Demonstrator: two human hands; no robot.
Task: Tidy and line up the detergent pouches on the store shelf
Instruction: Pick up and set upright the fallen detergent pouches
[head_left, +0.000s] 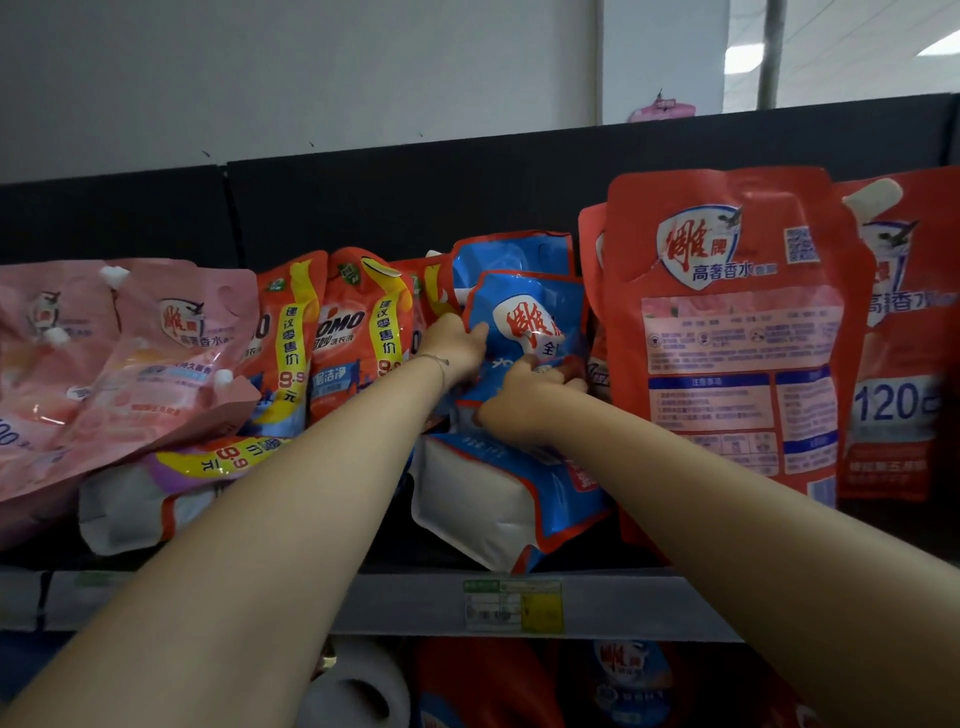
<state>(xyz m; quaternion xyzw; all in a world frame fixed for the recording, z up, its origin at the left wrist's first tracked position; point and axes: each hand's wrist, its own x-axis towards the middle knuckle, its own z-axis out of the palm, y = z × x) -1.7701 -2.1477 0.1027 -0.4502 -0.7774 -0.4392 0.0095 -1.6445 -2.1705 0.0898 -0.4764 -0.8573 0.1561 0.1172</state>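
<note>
A blue detergent pouch (524, 312) stands in the middle of the top shelf (405, 603), with another blue pouch (511, 252) upright behind it. My left hand (454, 345) grips its left edge, thumb on the front. My right hand (524, 395) grips its lower front. Under them a third blue and white pouch (498, 499) lies on its side, its bottom facing me. Orange OMO pouches (353, 332) stand to the left, and one (171, 488) lies flat.
Pink pouches (104, 374) slump at the far left. Tall red pouches (727, 332) stand upright to the right. A price tag (514, 605) hangs on the shelf edge. More bottles and paper rolls (363, 691) sit on the shelf below.
</note>
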